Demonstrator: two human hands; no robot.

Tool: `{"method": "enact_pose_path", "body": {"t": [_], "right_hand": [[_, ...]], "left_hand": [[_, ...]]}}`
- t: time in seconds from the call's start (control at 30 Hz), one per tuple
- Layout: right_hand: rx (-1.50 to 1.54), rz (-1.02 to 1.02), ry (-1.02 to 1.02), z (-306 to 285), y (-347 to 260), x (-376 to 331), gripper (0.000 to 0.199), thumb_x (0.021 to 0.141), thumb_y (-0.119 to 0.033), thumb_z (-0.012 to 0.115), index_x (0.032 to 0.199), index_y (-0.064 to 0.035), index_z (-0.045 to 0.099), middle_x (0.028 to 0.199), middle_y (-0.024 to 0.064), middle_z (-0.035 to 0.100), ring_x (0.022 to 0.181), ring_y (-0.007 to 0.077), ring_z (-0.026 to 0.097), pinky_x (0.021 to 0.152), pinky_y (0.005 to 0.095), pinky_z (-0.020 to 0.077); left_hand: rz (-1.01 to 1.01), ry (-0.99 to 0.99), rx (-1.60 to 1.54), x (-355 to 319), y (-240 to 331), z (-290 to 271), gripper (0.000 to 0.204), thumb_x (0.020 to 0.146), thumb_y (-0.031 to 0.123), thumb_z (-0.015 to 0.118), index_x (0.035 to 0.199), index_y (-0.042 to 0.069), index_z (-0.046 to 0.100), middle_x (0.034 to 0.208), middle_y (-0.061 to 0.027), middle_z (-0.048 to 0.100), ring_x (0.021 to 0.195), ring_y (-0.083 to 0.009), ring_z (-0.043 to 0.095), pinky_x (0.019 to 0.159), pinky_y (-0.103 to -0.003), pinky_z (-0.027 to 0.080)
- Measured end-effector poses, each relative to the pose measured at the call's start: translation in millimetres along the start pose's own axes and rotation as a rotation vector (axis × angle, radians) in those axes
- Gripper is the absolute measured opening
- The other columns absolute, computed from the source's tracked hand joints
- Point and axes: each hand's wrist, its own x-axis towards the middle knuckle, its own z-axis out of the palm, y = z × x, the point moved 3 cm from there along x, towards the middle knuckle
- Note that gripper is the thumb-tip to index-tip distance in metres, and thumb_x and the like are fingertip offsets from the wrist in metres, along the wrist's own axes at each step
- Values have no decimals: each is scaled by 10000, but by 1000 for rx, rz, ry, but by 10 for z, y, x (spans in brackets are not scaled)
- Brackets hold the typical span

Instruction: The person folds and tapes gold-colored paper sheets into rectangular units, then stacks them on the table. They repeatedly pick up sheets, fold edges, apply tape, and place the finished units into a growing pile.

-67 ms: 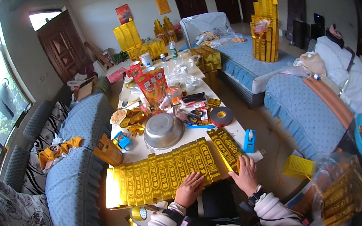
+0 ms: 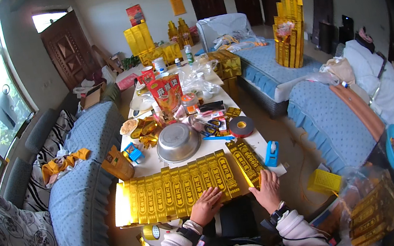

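A row of long gold paper boxes (image 2: 171, 191) lies side by side along the near edge of the white table (image 2: 255, 138). My left hand (image 2: 207, 206) rests flat on the near ends of the boxes toward the row's right side, its fingers stretched out. Right of the row, a separate gold paper box (image 2: 246, 162) lies at a slant. My right hand (image 2: 267, 193) grips its near end, thumb on the left side and fingers on the right. The fingertips' undersides are hidden.
A metal basin (image 2: 178, 142), a roll of dark tape (image 2: 241, 126), a blue tape dispenser (image 2: 271, 153) and a red food packet (image 2: 167, 94) crowd the table. Below its near edge is a yellow tape roll (image 2: 151, 232). Blue-covered sofas (image 2: 85, 195) flank the table.
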Motion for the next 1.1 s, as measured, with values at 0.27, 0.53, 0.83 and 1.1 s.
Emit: {"method": "enact_pose_path", "body": {"t": [0.27, 0.53, 0.83, 1.1], "right_hand": [[-182, 108, -43, 175, -16, 37, 906, 866, -498, 810, 1510, 34, 458, 1540, 236, 494, 1439, 383, 429, 1222, 534, 281], [-127, 178, -21, 160, -45, 91, 916, 807, -400, 862, 1508, 6, 435, 1491, 204, 533, 1397, 378, 459, 1189, 544, 305], [19, 279, -36, 123, -9, 127, 991, 815, -334, 864, 1579, -13, 320, 1495, 222, 509, 1406, 406, 429, 1182, 563, 292], [138, 225, 74, 86, 50, 180, 931, 806, -298, 871, 1541, -23, 370, 1469, 234, 516, 1377, 419, 429, 1183, 551, 317]], "left_hand": [[19, 72, -71, -34, 61, -150, 419, 965, 226, 741, 1359, 87, 699, 1496, -176, 611, 1439, -375, 529, 1222, -482, 396], [15, 94, -145, -70, 84, -411, 350, 956, 154, 740, 1299, 87, 726, 1453, -177, 642, 1413, -376, 553, 1218, -491, 400], [-51, 113, -228, -224, 54, -691, 316, 978, 129, 713, 1292, 109, 740, 1457, -147, 647, 1427, -378, 540, 1221, -496, 393], [-278, 150, -650, -331, -87, -846, 256, 1011, 87, 667, 1249, 67, 758, 1408, -150, 689, 1402, -292, 581, 1141, -407, 463]]}}
